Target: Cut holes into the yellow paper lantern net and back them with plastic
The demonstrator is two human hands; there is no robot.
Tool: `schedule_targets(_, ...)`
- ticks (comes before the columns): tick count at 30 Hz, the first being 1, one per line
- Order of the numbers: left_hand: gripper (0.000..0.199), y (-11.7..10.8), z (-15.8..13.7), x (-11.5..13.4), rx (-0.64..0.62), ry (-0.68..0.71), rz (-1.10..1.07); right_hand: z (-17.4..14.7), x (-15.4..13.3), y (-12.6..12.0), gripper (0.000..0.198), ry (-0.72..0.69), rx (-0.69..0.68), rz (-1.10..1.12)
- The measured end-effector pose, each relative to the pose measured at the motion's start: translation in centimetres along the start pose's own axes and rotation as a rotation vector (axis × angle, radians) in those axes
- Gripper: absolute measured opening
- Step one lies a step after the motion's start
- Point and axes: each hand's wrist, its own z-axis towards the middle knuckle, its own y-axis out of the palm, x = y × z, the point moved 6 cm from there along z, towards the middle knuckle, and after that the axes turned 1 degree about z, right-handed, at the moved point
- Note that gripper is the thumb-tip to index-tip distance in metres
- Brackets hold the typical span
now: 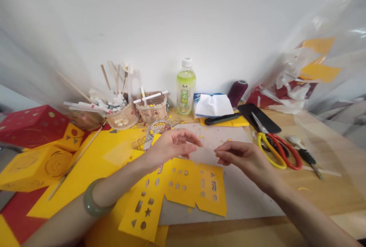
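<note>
My left hand (178,144) hovers over the yellow paper, its fingers curved and thumb held apart, with nothing visible in it. To its right, my right hand (240,153) has thumb and fingertips pinched together; whatever may be between them is too small to make out. Beneath both hands lies a yellow cut-out sheet (183,188) with star, square, triangle and round holes, its panels spreading over a grey board (243,197). A roll of clear tape (159,126) sits just behind my left hand.
Scissors (273,147) with yellow and red handles, a black phone (259,117) and keys (307,155) lie at right. A black cutter (223,118), drink bottle (186,88) and baskets (153,109) line the back. Yellow (37,165) and red boxes (31,126) stand left.
</note>
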Motion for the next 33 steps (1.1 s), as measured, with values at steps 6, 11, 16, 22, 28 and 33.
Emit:
schedule_targets(6, 0.036, -1.1, -2.9, 0.7, -0.261, 0.121, 0.671, -2.3, 1.0, -2.6, 0.020, -0.083, 0.286, 0.112)
schedule_targets(11, 0.073, -2.0, -4.9, -3.0, -0.359, 0.123, 1.008, -2.9, -0.6, -1.0, 0.003, -0.318, 0.145, -0.020)
schedule_targets(16, 0.066, -2.6, -4.0, -5.0, -0.219, 0.145, 1.082, -1.8, -2.3, 2.1, 0.005, -0.476, -0.057, -0.150)
schedule_targets(22, 0.055, -2.6, -2.9, -3.9, 0.015, 0.210, 0.941, 0.2, -2.0, 3.7, 0.009, -0.589, -0.162, -0.285)
schedule_targets(28, 0.027, -3.5, -2.1, -4.7, 0.154, -0.117, 0.244, 1.4, -2.5, 3.9, 0.012, -0.591, -0.289, -0.283)
schedule_targets(33, 0.010, -3.2, -1.6, -4.9, 0.149, -0.246, 0.026, 1.6, -2.9, 3.8, 0.013, -0.599, -0.286, -0.227)
